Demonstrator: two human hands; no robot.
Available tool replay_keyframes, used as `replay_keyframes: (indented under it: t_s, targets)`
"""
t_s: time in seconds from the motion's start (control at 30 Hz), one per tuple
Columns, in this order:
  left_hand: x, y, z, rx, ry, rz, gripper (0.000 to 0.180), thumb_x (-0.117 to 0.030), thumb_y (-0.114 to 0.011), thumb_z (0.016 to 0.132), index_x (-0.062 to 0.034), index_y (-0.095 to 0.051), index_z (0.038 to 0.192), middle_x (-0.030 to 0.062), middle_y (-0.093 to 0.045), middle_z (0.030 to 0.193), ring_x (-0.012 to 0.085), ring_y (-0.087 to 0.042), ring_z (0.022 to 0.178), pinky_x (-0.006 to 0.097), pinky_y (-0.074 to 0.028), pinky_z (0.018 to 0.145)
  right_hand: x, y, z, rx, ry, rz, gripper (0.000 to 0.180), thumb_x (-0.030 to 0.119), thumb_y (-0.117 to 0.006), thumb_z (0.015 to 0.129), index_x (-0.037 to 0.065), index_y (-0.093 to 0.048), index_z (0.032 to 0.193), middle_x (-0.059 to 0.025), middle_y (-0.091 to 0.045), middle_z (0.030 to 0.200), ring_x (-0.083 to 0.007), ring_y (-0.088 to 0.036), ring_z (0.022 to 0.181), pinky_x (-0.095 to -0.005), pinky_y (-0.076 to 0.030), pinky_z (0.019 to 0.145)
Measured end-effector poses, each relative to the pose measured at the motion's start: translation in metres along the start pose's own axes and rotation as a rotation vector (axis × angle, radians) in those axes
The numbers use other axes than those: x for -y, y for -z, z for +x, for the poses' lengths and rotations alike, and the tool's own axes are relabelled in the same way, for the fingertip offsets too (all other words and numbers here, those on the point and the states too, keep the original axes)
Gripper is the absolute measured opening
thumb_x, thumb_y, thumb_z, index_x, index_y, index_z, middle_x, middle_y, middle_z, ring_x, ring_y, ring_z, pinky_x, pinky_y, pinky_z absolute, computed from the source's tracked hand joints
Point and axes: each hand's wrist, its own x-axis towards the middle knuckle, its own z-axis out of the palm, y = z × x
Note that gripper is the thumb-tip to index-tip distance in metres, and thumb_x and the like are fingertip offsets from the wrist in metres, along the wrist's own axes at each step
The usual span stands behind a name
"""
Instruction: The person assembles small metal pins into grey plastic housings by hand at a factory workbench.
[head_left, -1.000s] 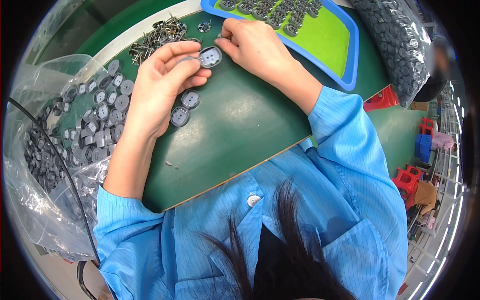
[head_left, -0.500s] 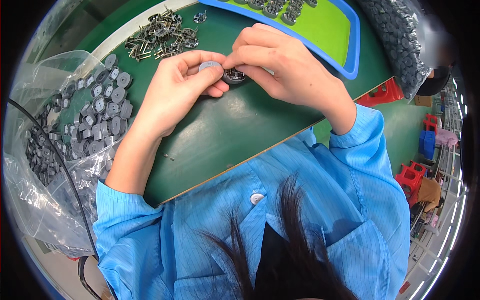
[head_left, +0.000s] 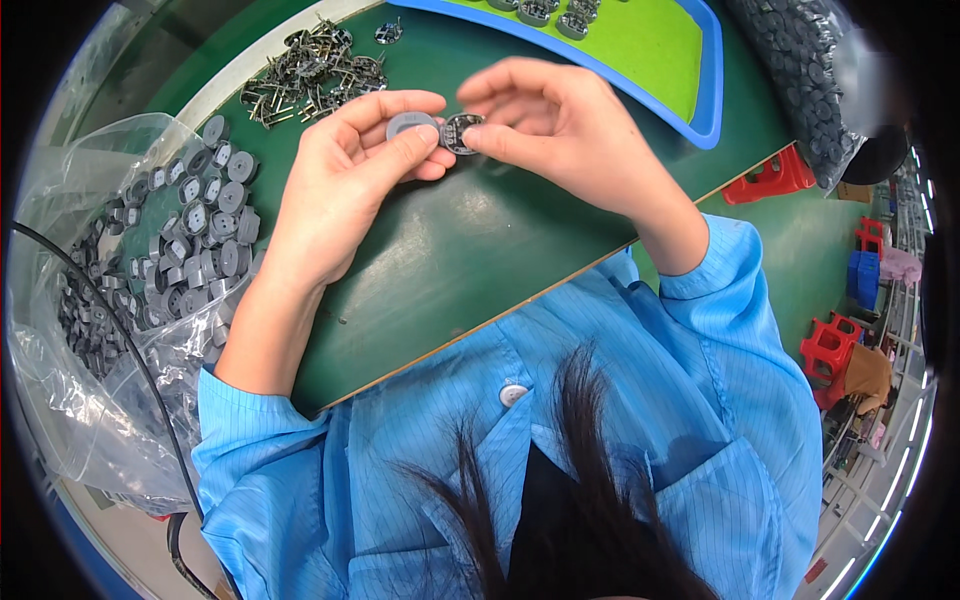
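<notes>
Left hand [head_left: 340,175] pinching smooth grey plastic disc [head_left: 408,124] between thumb and bent fingers. Right hand [head_left: 580,130] standing loosely open, fingertips off, thumb touching edge of round circuit board [head_left: 458,134], bumpy-faced, sitting just beside disc, both above glossy green surface [head_left: 480,240]. Wiry metal-legged parts [head_left: 318,72] lying tangled beyond left hand. Crinkled clear plastic bag [head_left: 75,410] spreading left, stubby grey caps [head_left: 232,197] heaping at it. Smooth blue tray [head_left: 709,115] lying beyond right hand.

A round, flat grey plastic-looking disc [head_left: 408,122], broad face up (partly covered by the thumb gripping it), sits just beside a round, grey-rimmed dark circuit piece [head_left: 459,132], its silvery components facing up.
</notes>
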Motion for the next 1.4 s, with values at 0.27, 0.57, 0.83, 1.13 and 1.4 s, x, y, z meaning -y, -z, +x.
replay_keyframes:
  t_s: [0.27, 0.57, 0.83, 1.13, 1.4]
  targets:
    - [-0.001, -0.007, 0.003, -0.156, 0.121, -0.323, 0.025, -0.019, -0.059, 0.093, 0.0023, -0.056, 0.106, 0.0097, -0.064, 0.093, 0.0141, -0.064, 0.082, 0.025, -0.053, 0.079, -0.016, -0.015, -0.009, -0.196, 0.158, -0.019, 0.02, 0.001, -0.069, 0.077, -0.002, -0.063, 0.096, -0.0081, -0.065, 0.083, -0.0156, -0.064, 0.07, -0.0249, -0.053, 0.064]
    - [-0.003, -0.013, -0.006, -0.145, -0.034, -0.079, 0.044, -0.003, -0.069, 0.082, 0.0042, -0.046, 0.118, 0.0101, -0.065, 0.094, 0.0133, -0.063, 0.081, 0.023, -0.051, 0.077, -0.01, 0.026, -0.01, -0.419, 0.181, 0.008, 0.016, 0.005, -0.068, 0.079, 0.002, -0.064, 0.094, -0.0054, -0.068, 0.087, -0.0156, -0.066, 0.071, -0.0272, -0.053, 0.065]
    - [-0.004, 0.001, 0.001, -0.093, 0.021, -0.052, 0.035, -0.001, -0.068, 0.081, 0.0037, -0.054, 0.113, 0.0097, -0.064, 0.098, 0.0142, -0.063, 0.089, 0.025, -0.05, 0.081, -0.134, 0.169, 0.054, -0.414, -0.361, -0.067, 0.025, 0.015, -0.071, 0.082, -0.003, -0.063, 0.098, -0.0053, -0.065, 0.084, -0.0104, -0.062, 0.071, -0.0216, -0.05, 0.067]
    - [-0.023, 0.028, 0.012, -0.298, -0.156, -0.22, 0.037, -0.016, -0.059, 0.092, 0.003, -0.051, 0.122, 0.0108, -0.062, 0.102, 0.0171, -0.062, 0.092, 0.027, -0.05, 0.085, -0.1, 0.147, 0.066, -0.507, -0.334, -0.646, 0.027, 0.026, -0.073, 0.08, 0.003, -0.066, 0.092, -0.0005, -0.065, 0.077, -0.0067, -0.058, 0.065, -0.0234, -0.047, 0.054]
    - [-0.007, 0.035, 0.013, -0.384, -0.219, -0.151, 0.033, -0.009, -0.069, 0.083, 0.0004, -0.057, 0.112, 0.0039, -0.059, 0.096, 0.0096, -0.058, 0.083, 0.023, -0.046, 0.074, -0.016, -0.009, 0.098, -0.201, 0.253, -0.757, 0.025, 0.025, -0.065, 0.084, 0.001, -0.063, 0.081, -0.0153, -0.064, 0.067, -0.031, -0.064, 0.062, -0.0405, -0.052, 0.058]
